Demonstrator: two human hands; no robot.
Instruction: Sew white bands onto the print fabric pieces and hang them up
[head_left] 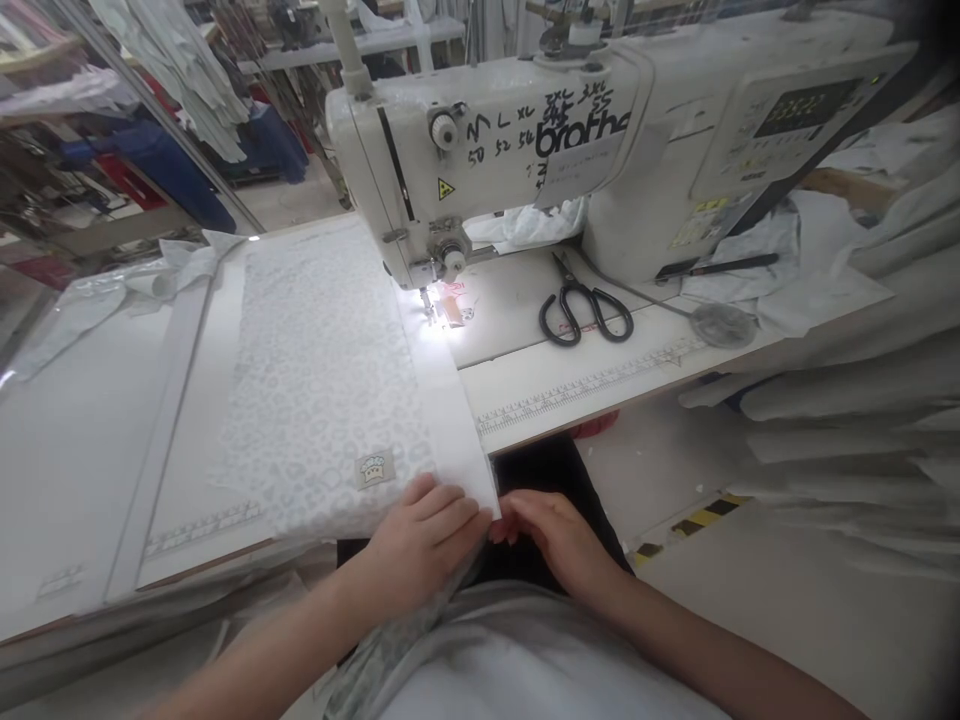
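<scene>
Pale leopard-print fabric (322, 370) lies on the sewing table, with a plain white strip (448, 415) along its right side. That strip runs from under the sewing machine's needle area (429, 305) down to the table's front edge. My left hand (431, 530) presses on the fabric near its front end, fingers together over the white strip. At the strip's lower corner my right hand (551, 530) pinches the edge, its fingertips partly hidden. A small label with a chef-hat picture (373, 468) sits on the fabric just above my left hand. More printed fabric hangs into my lap.
The white sewing machine (495, 150) stands across the back, its lamp lit. Black-handled scissors (581, 310) lie right of the needle, above a printed ruler (577, 385). Fabric scraps (795, 260) and a dark pen-like tool (735, 264) lie farther right. Draped cloth (862, 430) hangs at right.
</scene>
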